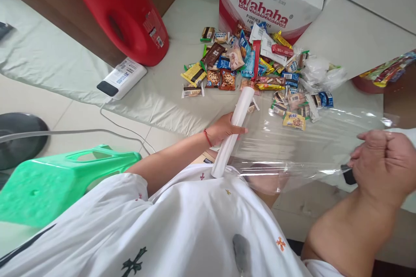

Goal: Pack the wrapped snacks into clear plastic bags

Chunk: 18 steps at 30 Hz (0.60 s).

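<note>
My left hand [224, 129] is wrapped round a white roll of cling film [234, 126], held slanted above my lap. A clear sheet of film [302, 147] stretches from the roll across to my right hand [383, 162], which is closed in a pinch on the sheet's free edge. Beyond the sheet, a heap of several small wrapped snacks [256, 69] lies on the pale cloth-covered surface [169, 91].
A Wahaha cardboard box [266, 4] stands behind the snacks. A red plastic jug [123, 8] sits at the back left, with a white device [121, 78] and its cable beside it. A green plastic stool [61, 177] is at my left. Crumpled clear plastic [320, 73] lies right of the heap.
</note>
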Motion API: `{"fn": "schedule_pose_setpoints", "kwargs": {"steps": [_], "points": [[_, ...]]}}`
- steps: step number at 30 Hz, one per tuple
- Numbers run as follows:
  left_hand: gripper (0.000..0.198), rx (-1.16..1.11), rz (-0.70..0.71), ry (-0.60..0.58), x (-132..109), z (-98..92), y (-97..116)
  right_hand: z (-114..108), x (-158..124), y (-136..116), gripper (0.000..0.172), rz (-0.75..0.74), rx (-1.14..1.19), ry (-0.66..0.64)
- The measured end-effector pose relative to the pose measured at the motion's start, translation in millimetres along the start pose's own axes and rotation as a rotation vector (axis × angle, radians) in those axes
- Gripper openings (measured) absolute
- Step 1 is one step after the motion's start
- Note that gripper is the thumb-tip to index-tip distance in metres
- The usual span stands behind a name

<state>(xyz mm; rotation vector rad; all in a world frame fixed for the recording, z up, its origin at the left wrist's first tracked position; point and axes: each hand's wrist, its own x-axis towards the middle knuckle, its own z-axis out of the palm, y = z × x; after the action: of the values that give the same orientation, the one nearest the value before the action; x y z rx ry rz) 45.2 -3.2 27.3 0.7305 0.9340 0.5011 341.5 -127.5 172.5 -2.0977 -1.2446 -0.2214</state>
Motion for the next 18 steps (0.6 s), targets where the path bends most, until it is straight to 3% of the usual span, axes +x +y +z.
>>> {"fn": "schedule_pose_setpoints", "kwargs": {"steps": [2, 4, 7, 9, 11, 14, 18], "points": [[0.048, 0.039, 0.009, 0.057, -1, -2.8, 4, 9, 0, 20, 0.054, 0.035, 0.070, -0.040], [0.040, -0.035, -0.005, 0.024, -4, -8.7, 9, 18, 0, 43, 0.054, 0.109, 0.119, -0.059], [0.045, -0.118, -0.039, -0.035, -8, -13.4, 13, 33, -2, 74, 0.052, 0.248, 0.145, -0.134], [0.053, -0.006, 0.002, 0.025, -7, -11.8, 12, 42, -4, 89, 0.048, 0.313, 0.124, -0.224], [0.058, 0.233, 0.080, 0.160, -3, -9.5, 10, 50, -5, 101, 0.044, 0.347, 0.091, -0.283], [0.048, 0.553, 0.133, 0.330, 2, -10.3, 8, 60, -5, 119, 0.037, 0.364, 0.069, -0.308], [0.031, 0.590, 0.008, 0.306, 6, -13.7, 10, 79, -3, 147, 0.027, 0.384, 0.069, -0.383]]}}
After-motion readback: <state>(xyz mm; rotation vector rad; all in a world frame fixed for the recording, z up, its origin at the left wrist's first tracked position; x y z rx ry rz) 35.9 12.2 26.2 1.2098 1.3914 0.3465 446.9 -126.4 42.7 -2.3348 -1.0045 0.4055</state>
